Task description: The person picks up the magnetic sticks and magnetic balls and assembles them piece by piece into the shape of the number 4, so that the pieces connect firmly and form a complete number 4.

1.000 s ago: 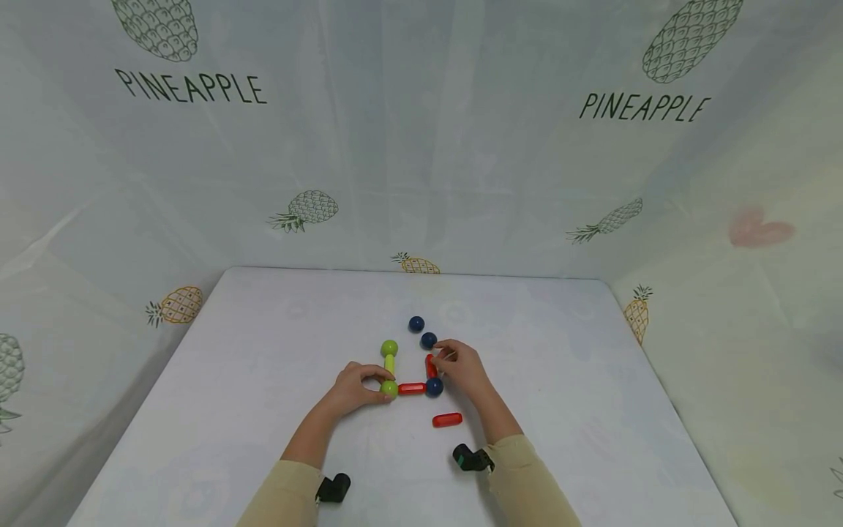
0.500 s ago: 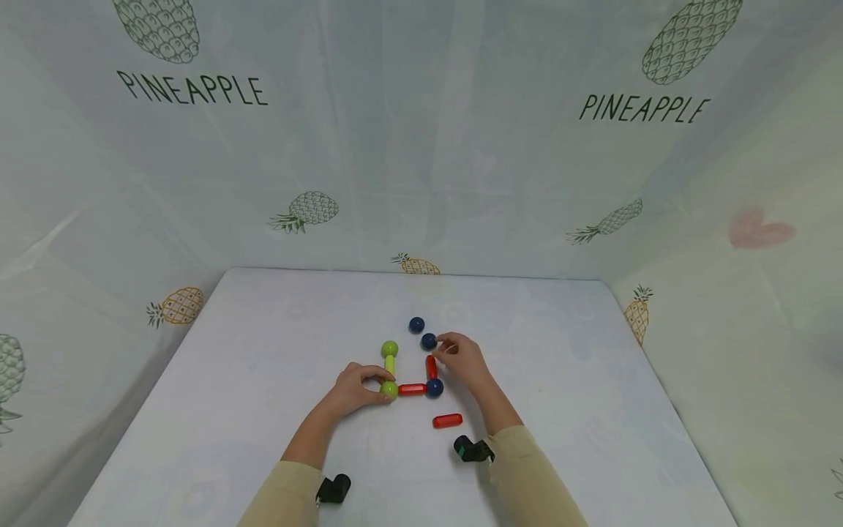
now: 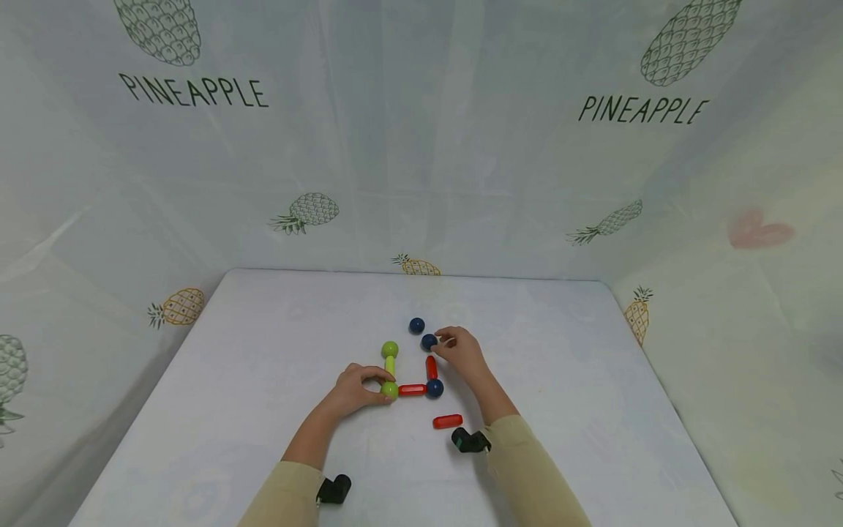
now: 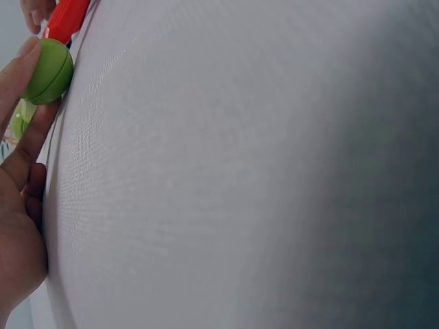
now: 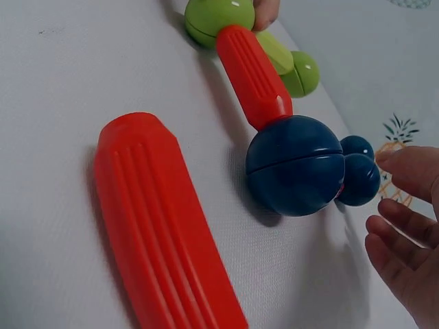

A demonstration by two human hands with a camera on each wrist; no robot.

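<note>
In the head view my left hand [image 3: 364, 384] pinches a green ball [image 3: 390, 391] between thumb and fingers. From that ball a yellow-green rod [image 3: 390, 365] runs back to another green ball [image 3: 390, 349]. A red rod [image 3: 413, 390] runs right from it to a dark blue ball [image 3: 434, 389], and a second red rod [image 3: 431, 367] points back from there. My right hand [image 3: 463, 352] has its fingertips right at the right side of a loose blue ball [image 3: 429, 342]. In the right wrist view its fingers are loosely bent beside that ball [image 5: 359, 179].
Another blue ball [image 3: 417, 326] lies a little farther back. A loose red rod [image 3: 448, 421] sits in front of the joined pieces, near the right wrist camera [image 3: 470, 440]. The white table [image 3: 560, 344] ends at a pineapple-print curtain [image 3: 461, 183].
My right hand has moved away from the second red rod, back to the nearer loose blue ball. The left hand stays on the green ball, and the joined pieces have not moved.
</note>
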